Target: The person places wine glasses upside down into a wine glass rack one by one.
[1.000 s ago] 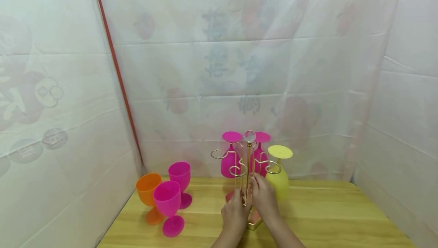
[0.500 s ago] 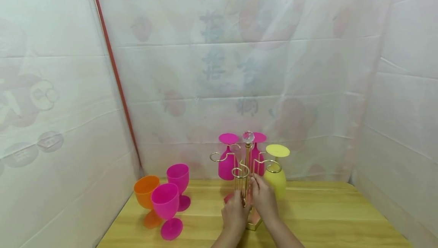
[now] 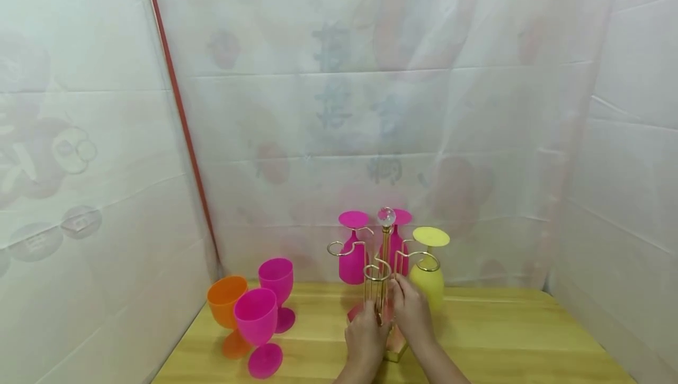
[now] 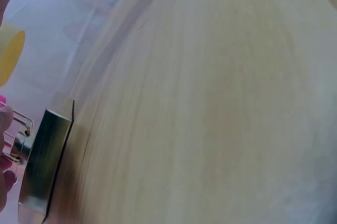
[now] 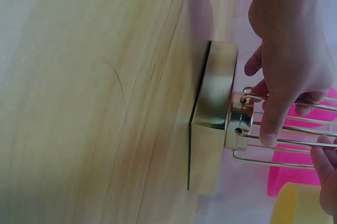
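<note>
We see the gold rack (image 3: 385, 242) standing on the wooden table (image 3: 492, 325), its slender rods (image 5: 303, 142) between the fingers of both hands. The left hand (image 3: 365, 337) pinches them low, just above the collar (image 5: 243, 121) of the base (image 5: 206, 155); the right hand (image 3: 413, 311) pinches higher, though we can barely make out its fingertips. The crystal knob (image 3: 386, 217) stands above the grip, and the yellow goblet (image 3: 428, 282) hangs upside down just beyond the right hand.
</note>
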Available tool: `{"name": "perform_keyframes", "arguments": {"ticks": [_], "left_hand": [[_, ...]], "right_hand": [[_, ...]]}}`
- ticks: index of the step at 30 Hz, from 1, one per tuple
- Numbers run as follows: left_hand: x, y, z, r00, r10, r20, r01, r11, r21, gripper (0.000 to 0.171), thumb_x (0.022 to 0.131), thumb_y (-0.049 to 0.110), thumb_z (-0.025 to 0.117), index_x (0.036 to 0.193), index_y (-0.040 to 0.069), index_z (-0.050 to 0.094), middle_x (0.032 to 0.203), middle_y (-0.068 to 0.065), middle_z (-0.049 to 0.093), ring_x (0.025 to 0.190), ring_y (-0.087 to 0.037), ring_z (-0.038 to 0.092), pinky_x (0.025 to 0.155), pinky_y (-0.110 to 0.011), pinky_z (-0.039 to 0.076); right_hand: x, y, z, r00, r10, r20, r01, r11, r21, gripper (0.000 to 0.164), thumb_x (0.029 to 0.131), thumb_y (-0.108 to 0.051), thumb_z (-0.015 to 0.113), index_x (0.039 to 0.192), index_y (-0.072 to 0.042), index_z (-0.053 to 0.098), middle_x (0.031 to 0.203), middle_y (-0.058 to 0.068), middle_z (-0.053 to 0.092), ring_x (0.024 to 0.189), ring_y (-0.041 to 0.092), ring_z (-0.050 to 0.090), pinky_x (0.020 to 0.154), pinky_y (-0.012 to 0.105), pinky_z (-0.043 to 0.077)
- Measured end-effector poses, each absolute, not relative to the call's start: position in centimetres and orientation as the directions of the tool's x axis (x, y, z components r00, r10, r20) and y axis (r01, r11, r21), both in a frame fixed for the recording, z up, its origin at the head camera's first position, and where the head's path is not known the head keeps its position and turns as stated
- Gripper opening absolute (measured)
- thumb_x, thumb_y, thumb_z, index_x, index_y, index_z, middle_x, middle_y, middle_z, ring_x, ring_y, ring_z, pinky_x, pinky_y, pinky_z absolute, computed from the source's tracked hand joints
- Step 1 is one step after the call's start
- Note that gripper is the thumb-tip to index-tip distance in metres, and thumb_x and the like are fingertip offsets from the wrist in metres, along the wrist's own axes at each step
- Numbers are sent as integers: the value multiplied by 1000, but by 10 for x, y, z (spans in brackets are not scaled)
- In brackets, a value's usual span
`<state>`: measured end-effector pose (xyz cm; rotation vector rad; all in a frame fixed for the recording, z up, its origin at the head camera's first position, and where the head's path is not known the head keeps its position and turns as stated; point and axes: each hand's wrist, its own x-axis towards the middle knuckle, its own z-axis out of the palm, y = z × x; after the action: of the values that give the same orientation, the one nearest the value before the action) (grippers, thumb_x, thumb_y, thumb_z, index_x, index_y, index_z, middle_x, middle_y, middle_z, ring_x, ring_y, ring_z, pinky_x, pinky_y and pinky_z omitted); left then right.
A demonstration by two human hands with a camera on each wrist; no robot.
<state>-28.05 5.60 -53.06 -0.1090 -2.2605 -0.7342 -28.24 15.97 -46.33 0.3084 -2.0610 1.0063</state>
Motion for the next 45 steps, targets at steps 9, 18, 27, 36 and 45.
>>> {"name": "perform_keyframes", "arguments": {"ticks": [9, 18, 27, 36, 45], "left_hand": [[-283, 59, -530, -693, -143, 706, 294, 839, 458, 45, 62, 38, 91, 87, 19, 59, 61, 11, 55, 49, -4, 48, 41, -23, 29], [-271, 47, -526, -823, -74, 564, 324, 754, 572, 32, 75, 27, 84, 97, 19, 62, 70, 10, 64, 57, 0, 52, 47, -23, 37], [-260, 19, -506, -932, 171, 320, 358, 570, 739, 55, 89, 19, 71, 139, 12, 51, 118, -5, 70, 95, -21, 70, 74, -31, 57], [-242, -12, -472, -936, 289, 199, 342, 623, 703, 61, 90, 38, 70, 145, 30, 45, 121, 0, 67, 96, -15, 65, 74, -31, 54], [-210, -60, -427, -806, 313, 503, 537, 745, 397, 34, 94, 30, 65, 127, 20, 63, 120, 2, 70, 107, -18, 68, 87, -36, 57]], "right_hand": [[-283, 162, -461, -684, 124, 719, -504, 632, -589, 13, 98, -11, 59, 104, -7, 69, 78, -1, 64, 63, 4, 53, 51, 20, 48], [-279, 159, -467, -720, 141, 680, -476, 612, -631, 14, 100, -14, 57, 105, -9, 69, 76, 3, 65, 63, 4, 54, 51, 22, 48], [-282, 158, -466, -693, 124, 710, -511, 610, -605, 15, 100, -12, 56, 106, -6, 69, 74, 4, 65, 61, 3, 54, 50, 21, 48], [-285, 163, -464, -693, 127, 710, -511, 608, -608, 16, 99, -13, 57, 107, -4, 69, 77, 8, 67, 63, 6, 56, 53, 24, 50], [-282, 162, -464, -679, 140, 720, -514, 610, -603, 15, 99, -12, 58, 105, -5, 70, 77, 2, 66, 56, 3, 45, 50, 23, 44]]}}
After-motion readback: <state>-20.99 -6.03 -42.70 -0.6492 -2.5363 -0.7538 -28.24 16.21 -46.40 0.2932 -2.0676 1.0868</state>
